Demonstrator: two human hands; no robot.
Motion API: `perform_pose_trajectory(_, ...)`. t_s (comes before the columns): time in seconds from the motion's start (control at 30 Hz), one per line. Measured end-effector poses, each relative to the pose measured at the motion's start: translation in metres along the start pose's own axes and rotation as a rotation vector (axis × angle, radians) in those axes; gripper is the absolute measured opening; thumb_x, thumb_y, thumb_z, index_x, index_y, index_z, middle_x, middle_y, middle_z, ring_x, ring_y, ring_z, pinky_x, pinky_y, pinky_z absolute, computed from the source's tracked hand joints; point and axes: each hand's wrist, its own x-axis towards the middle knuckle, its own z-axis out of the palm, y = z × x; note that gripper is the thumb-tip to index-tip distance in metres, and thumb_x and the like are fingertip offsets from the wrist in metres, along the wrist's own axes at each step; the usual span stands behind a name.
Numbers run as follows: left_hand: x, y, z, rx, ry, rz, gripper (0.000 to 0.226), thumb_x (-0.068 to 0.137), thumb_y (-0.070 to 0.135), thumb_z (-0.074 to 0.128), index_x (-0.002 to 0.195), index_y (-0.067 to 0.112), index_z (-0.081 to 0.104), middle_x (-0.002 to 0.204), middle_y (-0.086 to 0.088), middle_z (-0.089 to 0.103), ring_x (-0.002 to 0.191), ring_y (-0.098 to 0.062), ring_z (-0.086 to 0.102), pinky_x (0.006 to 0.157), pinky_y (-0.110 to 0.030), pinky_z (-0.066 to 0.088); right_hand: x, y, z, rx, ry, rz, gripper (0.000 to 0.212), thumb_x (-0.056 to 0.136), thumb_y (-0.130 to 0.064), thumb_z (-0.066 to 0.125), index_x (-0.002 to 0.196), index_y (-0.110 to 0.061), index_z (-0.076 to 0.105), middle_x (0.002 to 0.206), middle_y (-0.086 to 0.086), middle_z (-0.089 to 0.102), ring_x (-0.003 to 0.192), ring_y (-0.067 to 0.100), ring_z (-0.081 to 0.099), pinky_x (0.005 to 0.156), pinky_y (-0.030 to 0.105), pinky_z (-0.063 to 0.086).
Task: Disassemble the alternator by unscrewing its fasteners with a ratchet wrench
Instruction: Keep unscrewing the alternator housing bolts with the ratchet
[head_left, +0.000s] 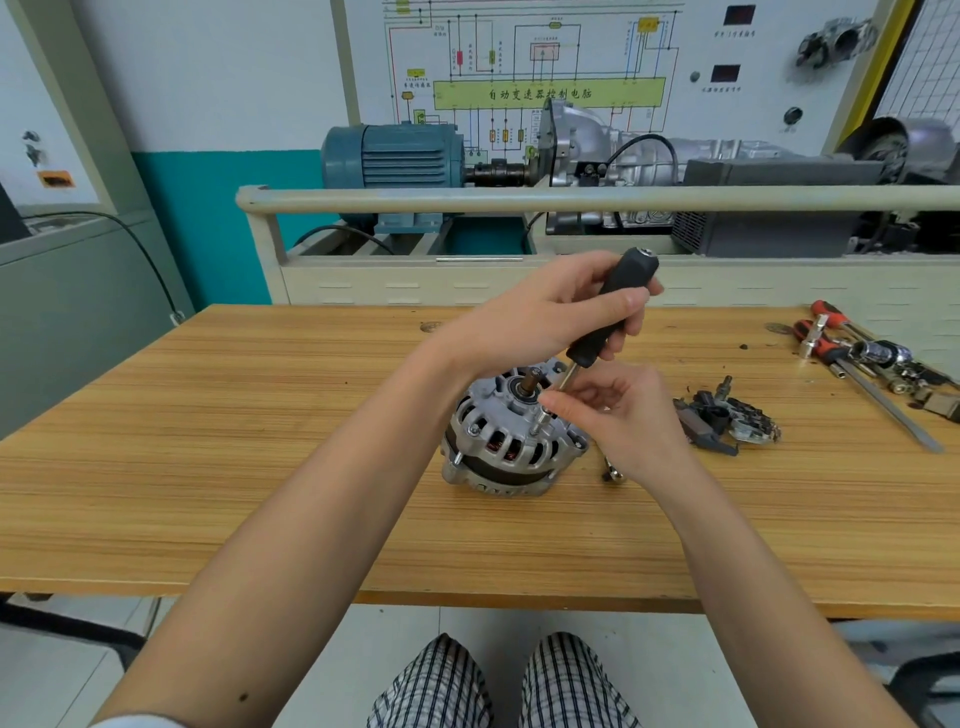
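The wooden plank-topped table (260, 441) is carrying the silver finned alternator (506, 441), sitting near its middle. The left hand (545, 317) is gripping the black-handled driver tool (613, 312), tilted over the alternator. The right hand (618, 410) is pinching what seems to be the tool's thin metal shaft (567, 378) with its fingers (558, 401).

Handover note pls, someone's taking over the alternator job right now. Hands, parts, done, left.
Left hand: grips the black-handled driver, tilted, shaft down toward the alternator.
Right hand: fingertips pinch at the shaft's tip, over a raised bolt.
Alternator: upright, mid-table.
Done: removed parts lie to its right; several bolts stand backed out.
Left: pull the bolts, split the housing. Spare tools at far right.
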Motion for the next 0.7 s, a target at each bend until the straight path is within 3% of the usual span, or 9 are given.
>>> perform_pose_trajectory(0.07,0.002,0.000,0.001,-0.018,0.043,0.009,0.020,0.096,0.004,0.053,0.114,-0.004,0.056,0.086,-0.009,0.063,0.075,-0.020,0.061,0.072,-0.030,0.054,0.000,-0.003,-0.002,0.002,-0.056,-0.011,0.010,0.080,-0.008,0.074,0.079,-0.018,0.072,0.074,0.001,0.068,0.066,0.005,0.060,0.068,0.023,0.050)
perform_pose_trajectory(0.13,0.003,-0.001,0.002,-0.005,0.121,0.021,0.019,0.087,0.001,0.065,0.104,-0.004,0.060,0.084,-0.012,0.067,0.073,-0.022,0.067,0.074,-0.035,0.059,0.000,-0.005,-0.004,0.030,-0.096,0.003,0.016,0.081,-0.005,0.072,0.084,-0.021,0.071,0.079,-0.005,0.069,0.072,0.005,0.063,0.071,0.015,0.049)
perform_pose_trajectory(0.2,0.003,-0.001,0.005,0.088,0.211,0.052,0.021,0.079,0.002,0.075,0.088,0.004,0.057,0.077,-0.010,0.067,0.067,-0.024,0.070,0.066,-0.037,0.061,-0.001,-0.007,-0.004,0.069,-0.079,0.037,0.015,0.078,-0.008,0.075,0.085,-0.020,0.072,0.079,-0.001,0.071,0.076,0.014,0.067,0.074,0.017,0.051)
perform_pose_trajectory(0.27,0.006,-0.001,0.010,0.237,0.339,0.098,0.038,0.073,0.007,0.082,0.076,0.011,0.044,0.068,-0.008,0.063,0.062,-0.025,0.069,0.057,-0.037,0.057,-0.003,-0.009,-0.002,0.114,0.009,0.078,0.015,0.070,-0.014,0.083,0.080,-0.018,0.073,0.075,0.004,0.072,0.075,0.020,0.068,0.072,0.024,0.055)
perform_pose_trajectory(0.37,0.012,-0.002,0.016,0.431,0.469,0.083,0.050,0.069,0.023,0.087,0.075,0.013,0.039,0.071,-0.009,0.053,0.065,-0.022,0.053,0.063,-0.039,0.046,-0.001,-0.009,0.002,0.119,0.078,0.102,0.018,0.069,-0.012,0.083,0.071,-0.025,0.071,0.070,-0.006,0.072,0.071,0.012,0.069,0.070,0.022,0.054)
perform_pose_trajectory(0.43,0.012,-0.002,0.015,0.386,0.401,0.024,0.042,0.074,0.027,0.083,0.081,0.014,0.044,0.076,-0.003,0.051,0.068,-0.015,0.050,0.065,-0.034,0.047,0.001,-0.009,0.004,0.123,0.039,0.099,0.025,0.074,-0.006,0.079,0.072,-0.028,0.069,0.069,-0.012,0.071,0.072,0.005,0.069,0.072,0.019,0.053)
perform_pose_trajectory(0.5,0.008,-0.004,0.009,0.170,0.237,0.004,0.025,0.085,0.020,0.072,0.099,0.009,0.054,0.086,-0.004,0.059,0.074,-0.013,0.060,0.072,-0.031,0.054,0.003,-0.009,0.004,0.130,0.004,0.105,0.028,0.078,0.000,0.073,0.077,-0.028,0.068,0.074,-0.012,0.071,0.079,0.008,0.070,0.078,0.022,0.054)
perform_pose_trajectory(0.6,-0.001,-0.006,-0.004,-0.086,0.093,0.025,0.032,0.094,0.004,0.055,0.125,-0.002,0.053,0.109,-0.013,0.067,0.099,-0.025,0.067,0.090,-0.042,0.055,0.003,-0.010,0.004,0.144,-0.053,0.087,0.030,0.083,0.007,0.064,0.085,-0.023,0.067,0.080,-0.009,0.072,0.084,0.009,0.070,0.083,0.021,0.054)
perform_pose_trajectory(0.7,-0.002,-0.004,-0.008,-0.152,0.132,0.021,0.029,0.088,-0.004,0.060,0.117,-0.004,0.058,0.105,-0.017,0.070,0.097,-0.031,0.069,0.088,-0.042,0.056,0.003,-0.010,0.001,0.187,-0.118,0.044,0.031,0.084,0.011,0.061,0.086,-0.020,0.068,0.088,-0.004,0.071,0.087,0.012,0.070,0.084,0.022,0.053)
